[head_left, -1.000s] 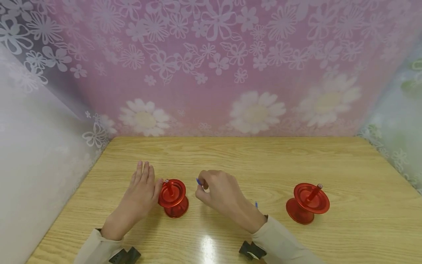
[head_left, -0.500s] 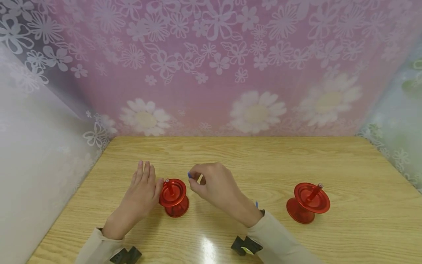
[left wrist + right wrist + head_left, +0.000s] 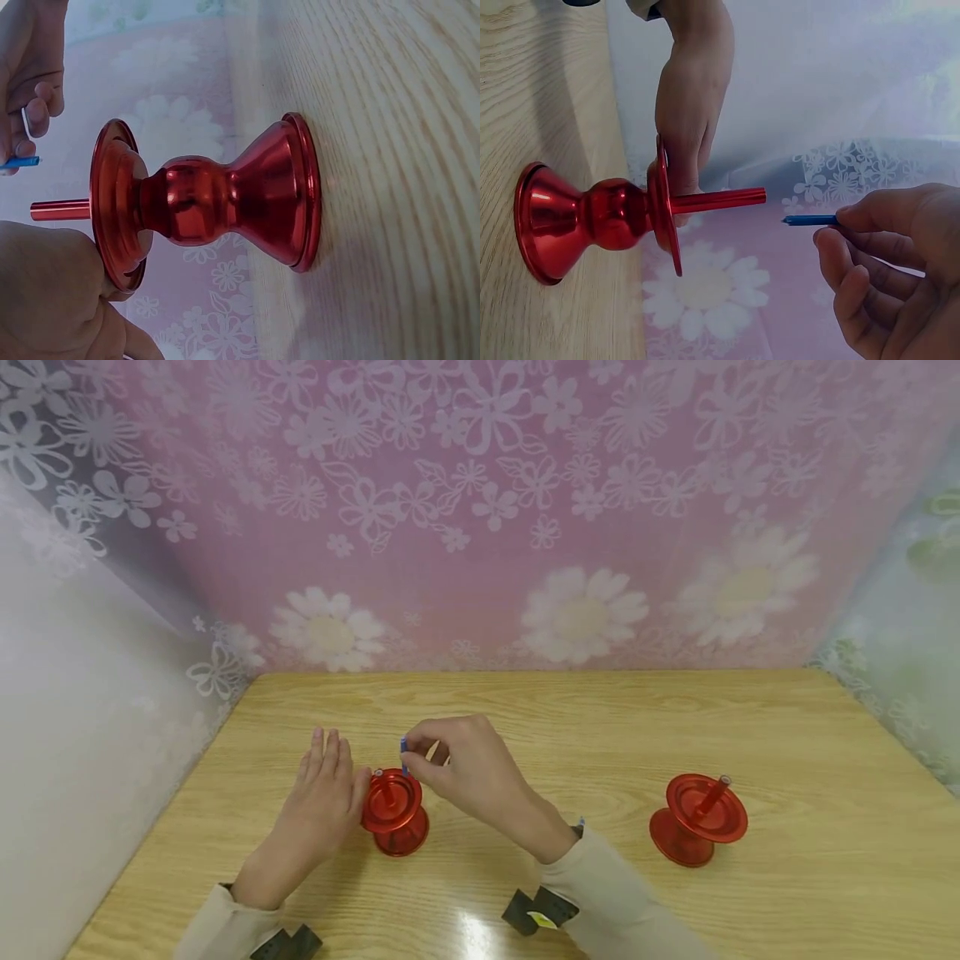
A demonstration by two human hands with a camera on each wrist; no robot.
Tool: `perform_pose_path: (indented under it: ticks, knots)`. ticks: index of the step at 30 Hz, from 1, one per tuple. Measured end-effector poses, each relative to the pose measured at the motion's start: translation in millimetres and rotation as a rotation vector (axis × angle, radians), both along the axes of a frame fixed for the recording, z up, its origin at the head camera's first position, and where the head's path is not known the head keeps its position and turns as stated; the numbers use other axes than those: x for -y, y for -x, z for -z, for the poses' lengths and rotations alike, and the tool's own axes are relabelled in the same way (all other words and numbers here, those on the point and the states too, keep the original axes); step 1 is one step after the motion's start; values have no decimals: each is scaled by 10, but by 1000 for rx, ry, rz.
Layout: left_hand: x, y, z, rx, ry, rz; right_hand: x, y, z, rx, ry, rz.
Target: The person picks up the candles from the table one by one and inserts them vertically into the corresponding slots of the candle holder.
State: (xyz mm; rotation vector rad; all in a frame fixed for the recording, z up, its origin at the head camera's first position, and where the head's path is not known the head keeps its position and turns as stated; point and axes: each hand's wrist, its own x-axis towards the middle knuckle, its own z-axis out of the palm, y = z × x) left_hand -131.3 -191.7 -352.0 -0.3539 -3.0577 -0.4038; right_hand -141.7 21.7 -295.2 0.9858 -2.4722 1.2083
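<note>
Blue stick in right-hand pinch, above a red metal stand

Right hand (image 3: pixel 480 781): thumb and forefinger pinching one slim blue stick (image 3: pixel 811 220), pointed end down. Stick apart from the stem (image 3: pixel 721 199) of the nearer red stand (image 3: pixel 199 199), above its top end.

Left hand (image 3: pixel 318 802): fingers straight and pointing forward, thumb side touching the dish rim of the same stand.

Nearer red stand: upright; flared foot, rounded middle, shallow dish, tubular stem.

Second red stand (image 3: pixel 688 837): same pattern, upright, well apart at the right.

Second blue piece (image 3: pixel 581 821): beside the right sleeve (image 3: pixel 600 881), mostly hidden.

Table (image 3: pixel 525 702): pale wood grain.

Backdrop (image 3: pixel 465 568): pink, white flowers.
</note>
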Motion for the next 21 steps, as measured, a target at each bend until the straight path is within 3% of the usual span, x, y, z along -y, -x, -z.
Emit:
perform_pose_path:
  ticks: [21]
  knots:
    - [5, -16, 15, -23, 9, 10, 218, 39, 22, -36, 20, -26]
